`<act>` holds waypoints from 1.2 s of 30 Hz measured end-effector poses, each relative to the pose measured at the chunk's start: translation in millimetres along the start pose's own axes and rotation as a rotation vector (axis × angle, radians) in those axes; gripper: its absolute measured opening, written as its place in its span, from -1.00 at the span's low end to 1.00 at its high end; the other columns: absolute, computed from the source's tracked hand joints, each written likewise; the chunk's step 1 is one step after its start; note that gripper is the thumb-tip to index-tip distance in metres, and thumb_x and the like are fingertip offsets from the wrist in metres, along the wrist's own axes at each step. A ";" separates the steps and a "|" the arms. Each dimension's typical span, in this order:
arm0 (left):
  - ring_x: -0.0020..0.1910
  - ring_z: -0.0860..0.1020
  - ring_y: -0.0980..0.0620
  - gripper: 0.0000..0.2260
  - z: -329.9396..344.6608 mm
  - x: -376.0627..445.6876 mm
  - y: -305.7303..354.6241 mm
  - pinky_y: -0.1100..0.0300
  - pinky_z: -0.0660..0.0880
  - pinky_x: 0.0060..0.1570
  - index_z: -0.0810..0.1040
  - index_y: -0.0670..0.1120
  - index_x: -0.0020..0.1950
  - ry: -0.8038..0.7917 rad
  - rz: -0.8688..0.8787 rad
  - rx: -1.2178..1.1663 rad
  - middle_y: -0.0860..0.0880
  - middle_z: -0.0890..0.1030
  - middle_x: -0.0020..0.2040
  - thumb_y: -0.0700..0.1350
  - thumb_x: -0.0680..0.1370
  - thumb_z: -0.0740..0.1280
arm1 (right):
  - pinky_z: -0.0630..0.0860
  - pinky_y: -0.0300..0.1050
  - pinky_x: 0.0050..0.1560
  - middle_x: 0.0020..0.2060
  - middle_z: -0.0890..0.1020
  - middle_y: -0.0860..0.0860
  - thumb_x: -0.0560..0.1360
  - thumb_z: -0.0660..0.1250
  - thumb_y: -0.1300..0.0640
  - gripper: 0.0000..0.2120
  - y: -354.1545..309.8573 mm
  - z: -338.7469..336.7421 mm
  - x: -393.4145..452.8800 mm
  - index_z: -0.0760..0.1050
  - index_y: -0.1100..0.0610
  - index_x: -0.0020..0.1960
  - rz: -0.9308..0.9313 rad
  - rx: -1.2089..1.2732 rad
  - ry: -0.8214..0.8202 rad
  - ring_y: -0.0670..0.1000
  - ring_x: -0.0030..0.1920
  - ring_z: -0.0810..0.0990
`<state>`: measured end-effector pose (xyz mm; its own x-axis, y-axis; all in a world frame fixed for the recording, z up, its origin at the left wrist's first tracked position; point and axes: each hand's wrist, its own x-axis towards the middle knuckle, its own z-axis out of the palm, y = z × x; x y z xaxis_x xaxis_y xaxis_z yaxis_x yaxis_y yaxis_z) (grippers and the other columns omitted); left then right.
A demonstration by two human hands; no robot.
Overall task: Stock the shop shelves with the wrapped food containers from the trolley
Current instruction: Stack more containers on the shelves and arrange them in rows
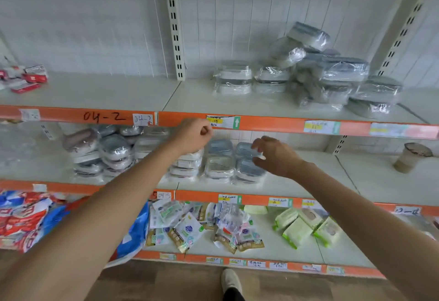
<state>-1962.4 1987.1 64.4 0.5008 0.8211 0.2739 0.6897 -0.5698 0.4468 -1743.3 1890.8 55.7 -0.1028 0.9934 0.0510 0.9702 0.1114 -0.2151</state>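
Two bare forearms reach up from the bottom edge toward the middle shelf (297, 186). Furthest left on that shelf lies a heap of wrapped round containers (99, 151). Next, the left hand (192, 135) hangs in front of the orange shelf edge (268, 123), fingers curled in, nothing visibly in them. Wrapped food containers (219, 164) stand stacked in the middle of the shelf, just beside both hands. Rightmost, the right hand (276, 157) spreads thumb and fingers loosely at the blue-lidded stack (247, 166); whether it touches is unclear. More wrapped containers (332, 75) pile on the shelf above.
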 end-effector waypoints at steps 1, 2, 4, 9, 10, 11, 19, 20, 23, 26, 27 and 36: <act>-0.17 0.60 -0.01 -0.89 -10.5 4.7 4.5 0.06 0.56 -0.07 0.63 -0.15 -0.12 0.032 0.001 -0.002 -0.04 0.66 -0.17 -0.18 0.52 0.32 | 0.47 -0.02 0.12 0.18 0.49 0.08 0.54 0.28 0.05 -0.63 -1.7 -10.4 -1.1 0.40 0.14 0.30 0.001 -0.003 0.033 0.13 0.15 0.51; -0.17 0.61 -0.02 -0.89 -19.5 10.1 8.1 0.06 0.56 -0.05 0.63 -0.15 -0.12 0.064 0.003 0.003 -0.04 0.67 -0.17 -0.18 0.51 0.32 | 0.47 -0.02 0.11 0.18 0.49 0.08 0.54 0.29 0.05 -0.63 -2.6 -19.9 -1.2 0.40 0.14 0.30 0.004 -0.003 0.067 0.12 0.14 0.52; -0.16 0.60 -0.04 -0.88 -32.8 20.1 16.4 0.07 0.55 -0.04 0.63 -0.19 -0.11 0.122 0.014 0.020 -0.06 0.67 -0.16 -0.18 0.51 0.31 | 0.47 -0.06 0.08 0.17 0.50 0.05 0.53 0.30 0.04 -0.63 -1.5 -36.1 1.7 0.41 0.12 0.30 0.015 0.002 0.120 0.09 0.14 0.52; -0.12 0.58 0.01 -0.88 -34.5 54.1 20.8 0.11 0.52 0.00 0.63 -0.18 -0.05 0.150 0.070 0.011 -0.03 0.64 -0.13 -0.20 0.51 0.31 | 0.45 -0.07 0.08 0.14 0.50 0.04 0.52 0.30 0.05 -0.61 14.1 -60.5 32.5 0.40 0.10 0.32 0.048 0.009 0.184 0.06 0.15 0.49; -0.08 0.58 0.00 -0.87 -31.4 64.8 18.1 0.11 0.51 0.03 0.62 -0.18 -0.02 0.147 0.078 0.009 -0.07 0.64 -0.08 -0.20 0.51 0.31 | 0.46 -0.05 0.10 0.15 0.50 0.04 0.52 0.31 0.05 -0.60 19.0 -64.0 43.9 0.40 0.11 0.32 0.055 0.011 0.183 0.06 0.17 0.49; -0.03 0.58 -0.01 -0.86 -28.4 76.4 15.7 0.12 0.50 0.06 0.62 -0.19 0.02 0.146 0.081 0.011 -0.09 0.64 -0.03 -0.19 0.51 0.32 | 0.46 -0.02 0.13 0.17 0.49 0.06 0.52 0.31 0.04 -0.59 24.5 -67.9 57.0 0.39 0.12 0.33 0.059 0.002 0.175 0.07 0.19 0.47; 0.26 0.44 -0.08 -0.63 -22.6 224.0 2.3 0.10 0.36 0.25 0.47 -0.14 0.30 0.024 0.038 0.135 -0.10 0.48 0.24 -0.07 0.52 0.35 | 0.37 -0.02 0.21 0.30 0.42 0.10 0.56 0.23 0.02 -0.57 81.2 -129.5 180.4 0.32 0.16 0.37 0.113 -0.178 0.231 0.12 0.32 0.36; 0.27 0.42 -0.07 -0.61 -21.8 244.0 2.6 0.12 0.35 0.25 0.46 -0.14 0.32 0.022 0.035 0.142 -0.10 0.46 0.25 -0.06 0.52 0.35 | 0.35 -0.03 0.21 0.29 0.43 0.11 0.56 0.22 0.03 -0.58 87.7 -137.5 192.5 0.33 0.18 0.36 0.122 -0.191 0.250 0.13 0.32 0.35; 0.33 0.37 -0.06 -0.52 -11.0 286.0 3.1 0.14 0.30 0.31 0.38 -0.17 0.38 -0.032 0.026 0.154 -0.10 0.38 0.32 -0.03 0.51 0.37 | 0.29 -0.03 0.25 0.30 0.42 0.09 0.54 0.23 0.03 -0.58 102.8 -155.8 215.5 0.35 0.18 0.35 0.150 -0.204 0.289 0.11 0.34 0.31; 0.40 0.30 -0.05 -0.45 0.9 309.1 5.2 0.12 0.26 0.36 0.30 -0.16 0.43 -0.122 0.031 0.177 -0.10 0.31 0.39 0.00 0.51 0.36 | 0.21 -0.04 0.30 0.33 0.38 0.07 0.53 0.24 0.02 -0.55 119.5 -169.3 229.9 0.34 0.17 0.36 0.158 -0.275 0.329 0.09 0.36 0.26; 0.42 0.26 -0.05 -0.41 2.6 315.1 6.9 0.10 0.24 0.38 0.27 -0.16 0.45 -0.154 0.035 0.189 -0.10 0.27 0.42 0.03 0.51 0.36 | 0.19 -0.05 0.31 0.34 0.36 0.07 0.53 0.25 0.02 -0.54 124.4 -174.6 233.4 0.33 0.17 0.37 0.165 -0.292 0.343 0.10 0.37 0.24; 0.50 0.10 -0.06 -0.18 -1.1 356.4 16.8 0.11 0.17 0.42 0.05 -0.20 0.52 -0.451 -0.015 0.350 -0.10 0.09 0.53 0.12 0.47 0.39 | 0.23 -0.03 0.29 0.33 0.34 0.07 0.53 0.23 0.00 -0.52 153.9 -206.3 241.2 0.30 0.16 0.39 0.241 -0.308 0.400 0.10 0.33 0.26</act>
<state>-1772.9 2270.3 170.6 0.6104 0.7767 -0.1555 0.7921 -0.5990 0.1176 -1573.5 2141.9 236.0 0.1626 0.8952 0.4150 0.9814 -0.1902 0.0257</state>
